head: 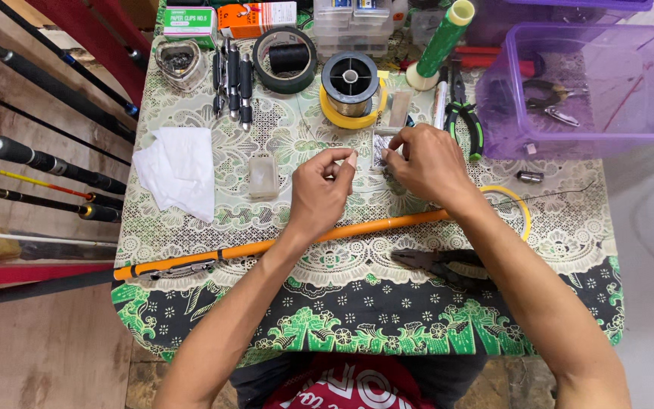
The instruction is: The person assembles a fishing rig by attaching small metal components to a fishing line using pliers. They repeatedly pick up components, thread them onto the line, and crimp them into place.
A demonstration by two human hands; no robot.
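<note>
- My left hand (321, 189) pinches something too small to identify; my right hand (425, 160) presses fingertips on a small clear packet (379, 149), steadying it.
- The orange rod (281, 244) lies under both wrists, within easy reach.
- A line spool (350, 83) stands just beyond.

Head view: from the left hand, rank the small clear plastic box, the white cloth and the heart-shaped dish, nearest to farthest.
Measured from the left hand:
1. Small clear plastic box, just to its left on the tablecloth.
2. White cloth, farther left, near the table's edge.
3. Heart-shaped dish, at the far left corner, beyond the cloth.
</note>
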